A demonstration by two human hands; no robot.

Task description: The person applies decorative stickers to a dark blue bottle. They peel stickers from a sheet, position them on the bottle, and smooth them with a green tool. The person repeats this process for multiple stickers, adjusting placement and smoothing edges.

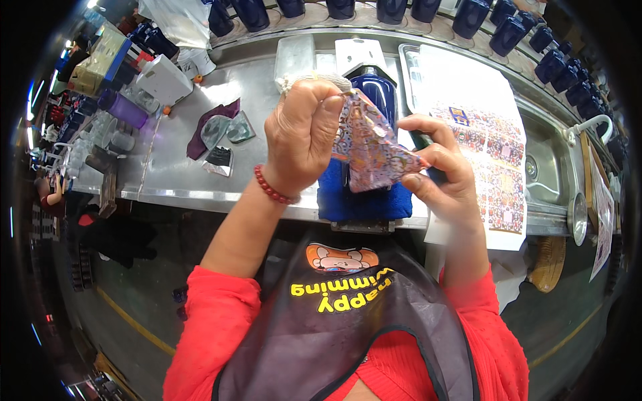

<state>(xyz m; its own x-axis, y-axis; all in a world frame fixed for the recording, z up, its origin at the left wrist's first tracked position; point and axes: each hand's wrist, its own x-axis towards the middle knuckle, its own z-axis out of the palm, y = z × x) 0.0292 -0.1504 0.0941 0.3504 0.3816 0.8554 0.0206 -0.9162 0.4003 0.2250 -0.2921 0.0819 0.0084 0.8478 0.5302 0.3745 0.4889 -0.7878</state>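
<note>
A thin, shiny sheet of colourful patterned film (pixel 374 150) is stretched between my two hands. My left hand (pixel 301 134), closed, pinches its upper left corner. At its lower right edge, my right hand (pixel 445 167) grips the film between thumb and fingers. A dark object, partly hidden, shows behind the right fingers; I cannot tell what it is. Beyond the film, a glossy dark blue bottle (pixel 378 93) lies in a white holder (pixel 358 50), partly covered from view. A blue towel (pixel 364 202) hangs over the counter's front edge below the film.
Printed pattern sheets (pixel 505 177) lie right of the bottle, beside a metal sink (pixel 543 172). On the left are a dark purple cloth (pixel 200 137) with translucent scraps, a white box (pixel 166 80) and a purple bottle (pixel 124 108). Several blue bottles (pixel 391 10) line a conveyor behind.
</note>
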